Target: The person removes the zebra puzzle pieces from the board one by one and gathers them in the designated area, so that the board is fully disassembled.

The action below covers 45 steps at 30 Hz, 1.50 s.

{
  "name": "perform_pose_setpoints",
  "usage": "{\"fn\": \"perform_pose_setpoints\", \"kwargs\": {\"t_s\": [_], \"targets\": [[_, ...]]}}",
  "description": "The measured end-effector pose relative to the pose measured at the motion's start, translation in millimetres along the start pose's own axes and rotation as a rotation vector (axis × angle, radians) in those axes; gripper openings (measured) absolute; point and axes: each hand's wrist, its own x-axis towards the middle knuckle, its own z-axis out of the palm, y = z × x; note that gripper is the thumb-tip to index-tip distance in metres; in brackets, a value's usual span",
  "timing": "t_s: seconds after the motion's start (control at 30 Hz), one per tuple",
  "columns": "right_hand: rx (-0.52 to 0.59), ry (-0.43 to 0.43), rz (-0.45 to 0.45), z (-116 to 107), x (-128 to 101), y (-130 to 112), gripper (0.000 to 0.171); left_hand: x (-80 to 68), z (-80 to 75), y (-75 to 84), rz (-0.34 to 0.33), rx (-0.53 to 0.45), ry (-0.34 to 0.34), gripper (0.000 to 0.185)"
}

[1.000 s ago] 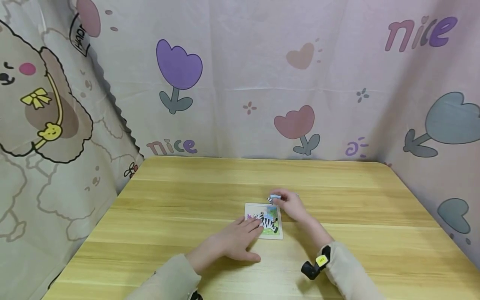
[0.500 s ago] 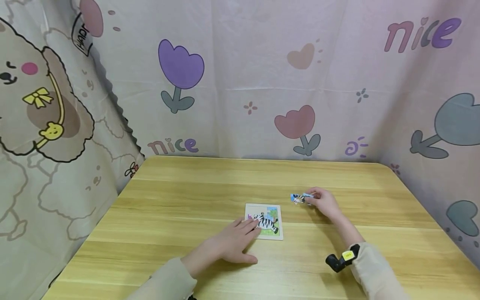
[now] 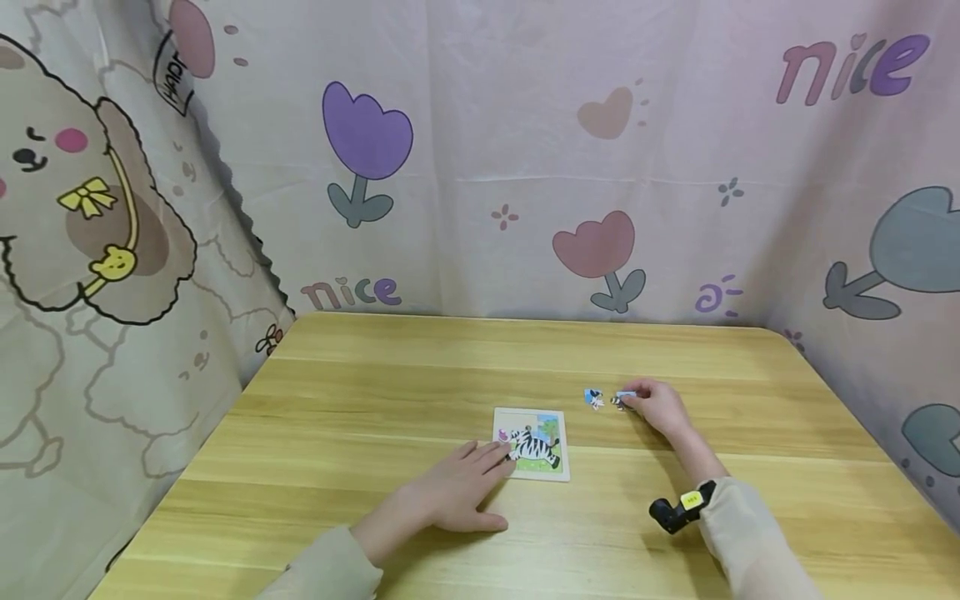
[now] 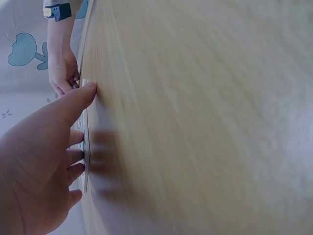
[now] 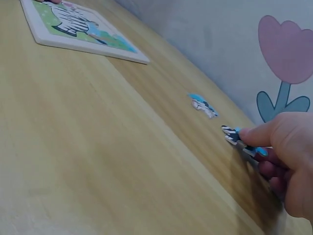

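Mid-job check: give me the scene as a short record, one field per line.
Left grip: rests on lower left of zebra jigsaw board
Right grip: pinches striped jigsaw piece
Loose jigsaw piece: on wood-grain table, apart from the held piece
Board state: upper left looks unfilled
Backdrop: patterned curtain

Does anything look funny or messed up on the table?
Just one thing: the puzzle board has a pale, bare patch at its upper left, so its picture looks unfinished. A loose piece lies on the table beyond it, and the right hand pinches another piece. I see nothing spilled or broken.
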Motion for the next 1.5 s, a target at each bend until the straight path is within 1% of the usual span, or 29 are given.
{"fn": "perform_pose_setpoints", "kwargs": {"t_s": [0.13,0.3,0.43,0.63,0.8,0.93,1.0,1.17,1.37,1.5], "targets": [[-0.027,0.014,0.013,4.0,1.5,-0.5,0.024,-0.3,-0.2,0.6,0.000,0.002,0.000,0.077],[-0.080,0.038,-0.001,7.6,2.4,-1.9,0.024,0.1,0.4,0.0,0.001,0.008,0.007,0.077],[-0.097,0.048,0.000,8.8,2.5,-2.6,0.023,0.6,0.8,0.0,0.002,0.013,0.009,0.078],[-0.059,0.041,-0.005,7.1,1.4,-2.3,0.024,1.1,1.1,0.3,0.000,0.013,0.010,0.078],[-0.030,0.030,0.007,2.4,-0.8,-3.8,0.030,1.1,0.4,1.1,-0.004,0.001,0.006,0.078],[-0.010,0.028,-0.005,0.7,-3.7,-11.0,0.032,1.6,0.5,0.9,-0.002,-0.014,-0.002,0.079],[0.010,0.029,-0.025,1.8,-5.4,-17.5,0.034,2.1,0.5,0.3,0.000,-0.017,0.000,0.079],[0.069,0.018,-0.068,12.4,-9.9,-36.2,0.039,4.6,-0.8,0.4,0.016,0.000,0.013,0.079],[0.119,-0.021,-0.115,33.8,-18.9,-56.9,0.042,8.9,-0.2,2.7,0.016,0.006,-0.002,0.080],[0.109,-0.060,-0.135,49.7,-27.6,-67.6,0.046,10.4,0.2,3.2,0.011,-0.001,-0.012,0.080]]}}
